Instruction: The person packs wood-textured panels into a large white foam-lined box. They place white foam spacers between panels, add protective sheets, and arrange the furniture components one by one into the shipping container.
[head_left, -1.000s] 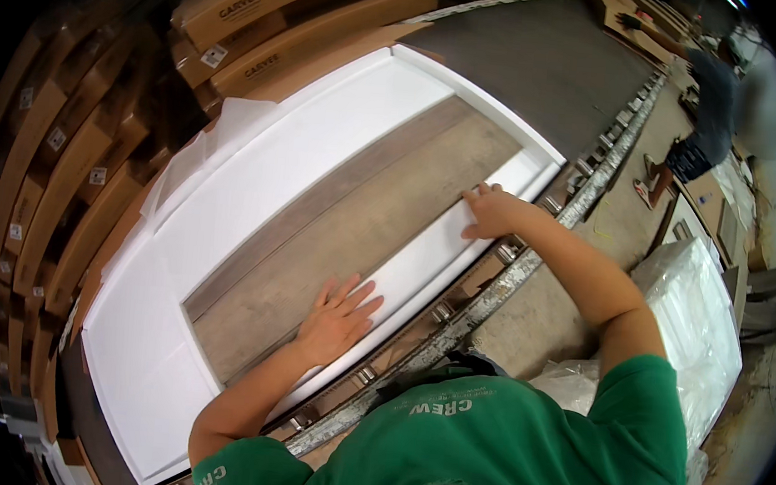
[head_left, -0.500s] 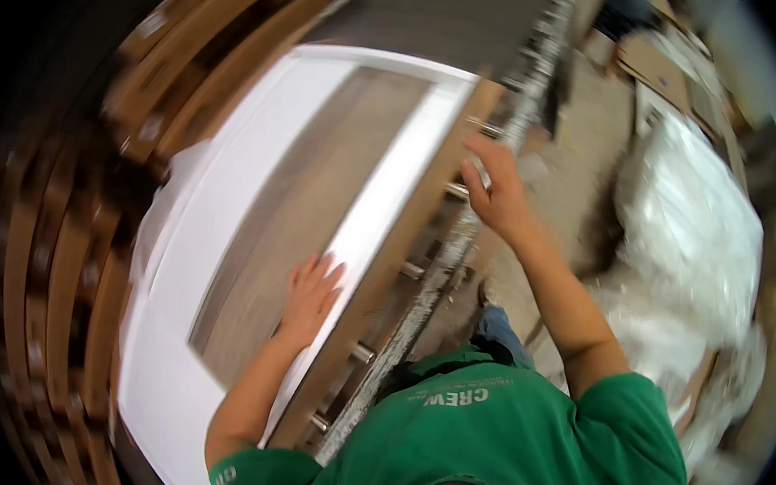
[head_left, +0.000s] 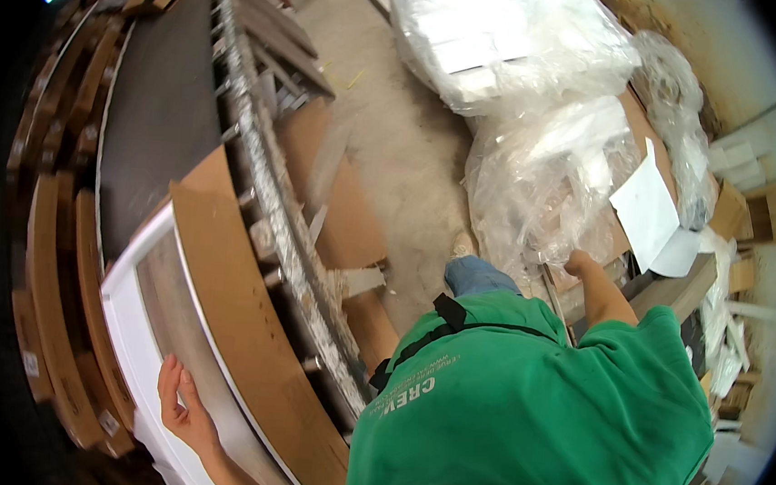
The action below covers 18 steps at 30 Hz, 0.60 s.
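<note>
At the lower left lies a wood-look panel (head_left: 168, 294) with a white border (head_left: 128, 327), inside an opened cardboard carton. The carton's long brown flap (head_left: 248, 341) stretches along its right side. Above the panel's left part is my left hand (head_left: 185, 409), fingers loosely bent and apart, with nothing in it; whether it touches the panel I cannot tell. My right hand (head_left: 578, 263) reaches out to the right beside a crumpled heap of clear plastic film (head_left: 548, 173). Its fingers look curled in, and what they hold, if anything, is hidden.
A conveyor with a dark belt (head_left: 162, 97) and a scuffed metal side rail (head_left: 263, 155) runs away from me. Stacked long cartons (head_left: 59, 308) line the far left. Film-wrapped white goods (head_left: 505, 33) stand ahead. A white sheet (head_left: 648, 208) lies right; cardboard (head_left: 341, 198) leans by the rail.
My view and body have turned right. My right hand has left the carton's edge and gone over to the plastic heap. The left hand has lifted from lying flat on the panel.
</note>
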Available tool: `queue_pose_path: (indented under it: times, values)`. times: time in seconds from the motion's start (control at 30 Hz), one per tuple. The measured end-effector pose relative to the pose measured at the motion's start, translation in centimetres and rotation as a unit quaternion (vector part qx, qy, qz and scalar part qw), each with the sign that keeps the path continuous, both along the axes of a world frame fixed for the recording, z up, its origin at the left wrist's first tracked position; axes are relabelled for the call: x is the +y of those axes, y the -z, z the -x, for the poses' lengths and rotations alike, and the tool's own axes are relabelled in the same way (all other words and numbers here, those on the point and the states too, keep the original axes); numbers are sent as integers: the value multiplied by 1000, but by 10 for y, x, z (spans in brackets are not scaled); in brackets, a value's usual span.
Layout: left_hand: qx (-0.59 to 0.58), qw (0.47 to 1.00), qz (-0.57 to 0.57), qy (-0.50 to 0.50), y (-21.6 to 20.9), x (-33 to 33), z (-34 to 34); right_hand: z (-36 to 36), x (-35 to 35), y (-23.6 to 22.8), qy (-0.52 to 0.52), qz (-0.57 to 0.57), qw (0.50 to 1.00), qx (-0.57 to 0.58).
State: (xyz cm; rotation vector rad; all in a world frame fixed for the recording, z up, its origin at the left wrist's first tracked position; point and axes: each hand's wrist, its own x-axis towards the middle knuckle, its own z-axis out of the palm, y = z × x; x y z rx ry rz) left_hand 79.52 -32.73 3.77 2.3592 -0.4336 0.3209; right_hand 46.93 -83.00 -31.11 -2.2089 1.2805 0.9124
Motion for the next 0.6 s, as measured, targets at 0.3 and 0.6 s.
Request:
queue_pose_path:
  times: [0.3, 0.6]
  values:
    - [-84, 918, -120, 368, 33, -229, -86, -145, 15, -2, 20, -129, 966, -224]
    - [111, 806, -172, 556, 162, -370, -83, -72, -26, 11, 253, -55, 960, -102]
